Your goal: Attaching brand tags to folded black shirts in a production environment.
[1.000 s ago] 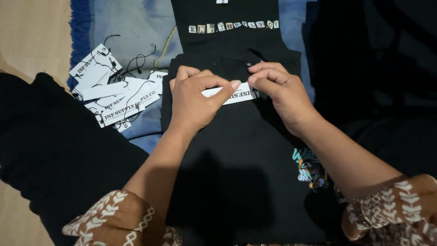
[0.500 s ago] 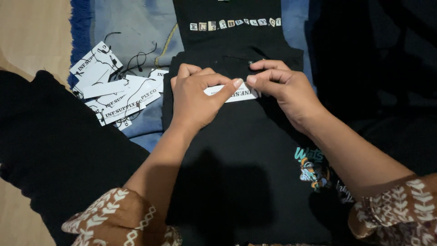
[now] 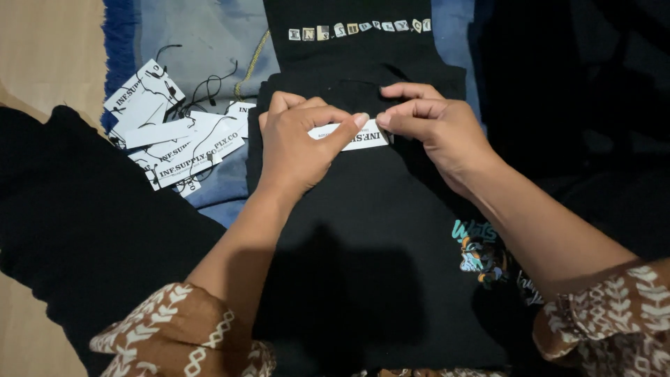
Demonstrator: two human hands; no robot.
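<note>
A white paper tag (image 3: 352, 135) is being held flat against the top edge of a folded black garment (image 3: 363, 230), a little above the middle of the view. The left hand (image 3: 296, 143) is being laid over the tag's left part, its index finger stretched toward 3 o'clock along the tag's upper edge. The right hand (image 3: 436, 129) is being closed in a pinch on the tag's right end, thumb and forefinger pressed together there.

The tag is being judged light, thin and fairly stiff, easily bent or creased, so a hold at its ends or edges looks best. The garment is being judged soft and limp, likely to shift under pressure.

At 9 to 10 o'clock from the hands, a loose pile of similar white tags (image 3: 174, 136) with black strings is lying on a blue-grey cloth (image 3: 209, 42). At 12 o'clock another black garment (image 3: 349, 49) with a printed strip is being shown.
</note>
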